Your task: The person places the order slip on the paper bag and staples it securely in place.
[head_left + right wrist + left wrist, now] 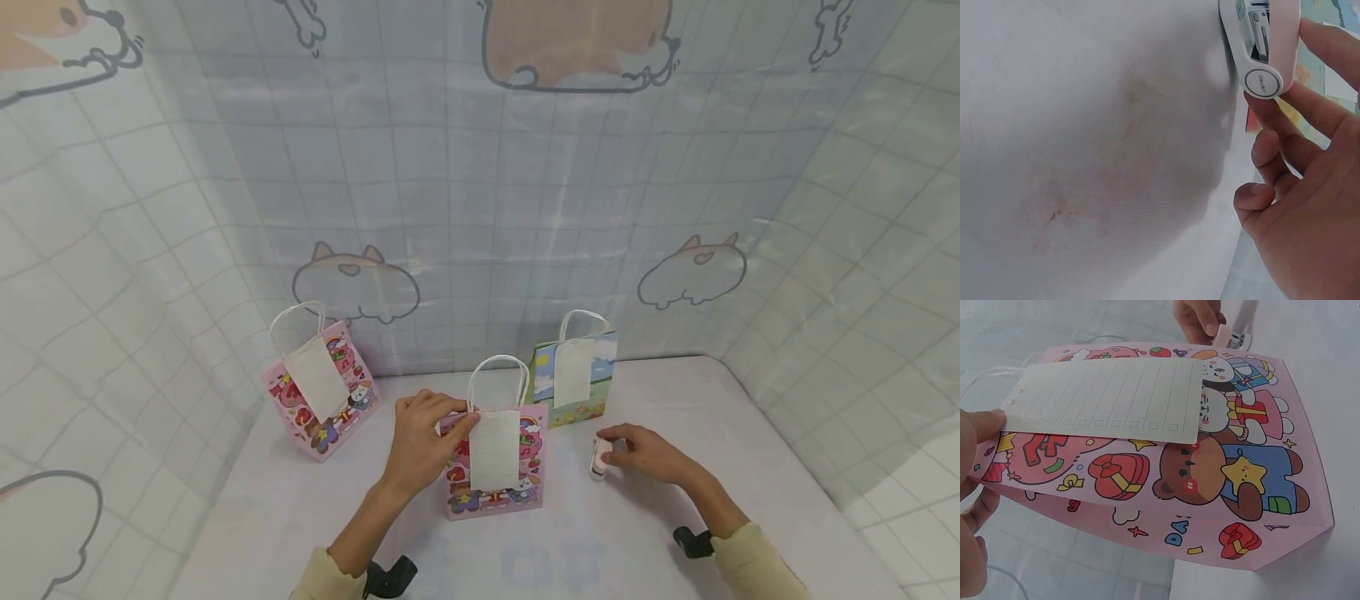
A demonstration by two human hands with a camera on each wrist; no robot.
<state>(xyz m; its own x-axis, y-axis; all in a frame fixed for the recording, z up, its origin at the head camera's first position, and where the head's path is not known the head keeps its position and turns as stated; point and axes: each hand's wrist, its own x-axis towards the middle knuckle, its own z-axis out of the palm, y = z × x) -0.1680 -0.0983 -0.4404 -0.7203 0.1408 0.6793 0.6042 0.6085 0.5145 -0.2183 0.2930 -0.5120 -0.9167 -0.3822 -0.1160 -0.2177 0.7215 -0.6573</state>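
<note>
In the head view, my left hand pinches the upper left edge of a pink cartoon gift bag with white loop handles. Against its front lies a cream checklist card. Up close in the left wrist view, the thumb touches the top end of the lined card, and the other fingers reach behind the bag's edge. To the right, my right hand holds a small pink and white stapler between thumb and fingers, apart from the bag. The right wrist view shows the stapler's round logo end.
Another pink gift bag with a card stands at the back left, tilted. Behind the middle bag and to its right is a blue and green gift bag, also carrying a card. Grid-patterned sheeting encloses the white table.
</note>
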